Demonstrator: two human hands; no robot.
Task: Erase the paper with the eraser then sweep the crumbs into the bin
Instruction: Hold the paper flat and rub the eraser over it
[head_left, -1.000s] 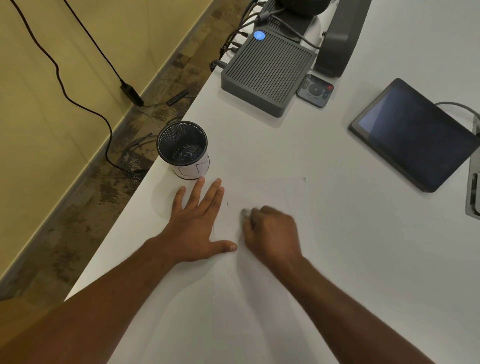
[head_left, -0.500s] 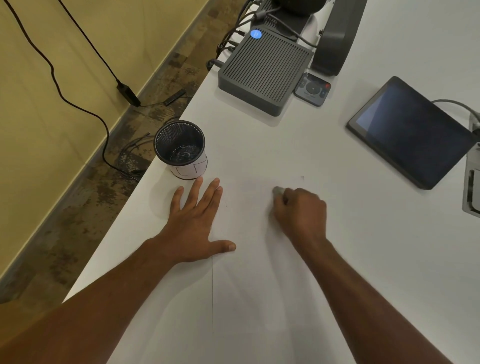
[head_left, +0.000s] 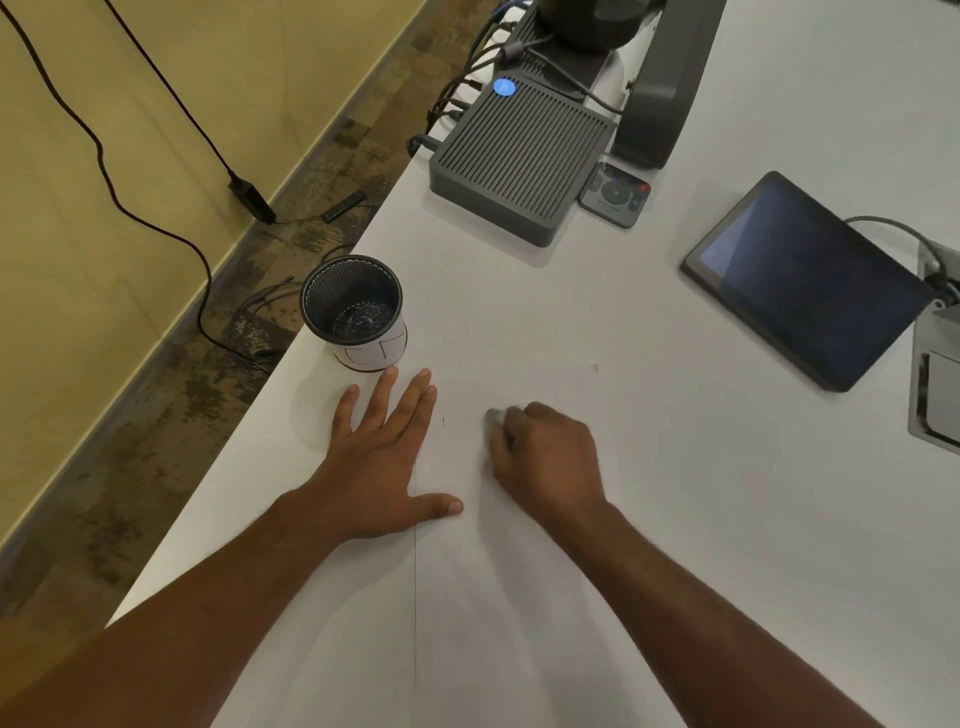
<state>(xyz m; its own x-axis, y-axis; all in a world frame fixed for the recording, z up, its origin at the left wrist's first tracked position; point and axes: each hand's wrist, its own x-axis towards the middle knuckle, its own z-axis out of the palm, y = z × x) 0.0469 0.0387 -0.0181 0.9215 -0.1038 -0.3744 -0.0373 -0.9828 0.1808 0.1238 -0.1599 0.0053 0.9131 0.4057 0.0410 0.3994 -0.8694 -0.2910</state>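
A white sheet of paper (head_left: 498, 582) lies on the white table, its left edge running down from under my left hand. My left hand (head_left: 379, 462) lies flat with fingers spread, pressing the sheet's upper left edge. My right hand (head_left: 548, 457) is closed around a small grey eraser (head_left: 492, 418), whose tip pokes out at the fingertips and touches the upper part of the paper; it looks blurred. A faint pencil mark (head_left: 444, 422) shows between the hands. The bin, a small black mesh cup (head_left: 353, 312), stands upright just beyond my left fingertips near the table's left edge.
A dark ribbed box (head_left: 519, 161) with cables sits at the back, a small remote (head_left: 615, 195) beside it. A dark tablet (head_left: 805, 280) lies to the right, a metal hatch (head_left: 937, 379) at the far right. The table edge (head_left: 249, 421) drops to floor with cables on the left.
My right hand swung right across the top of the paper with the eraser, then came back left toward the middle. My left hand stayed pressed on the sheet.
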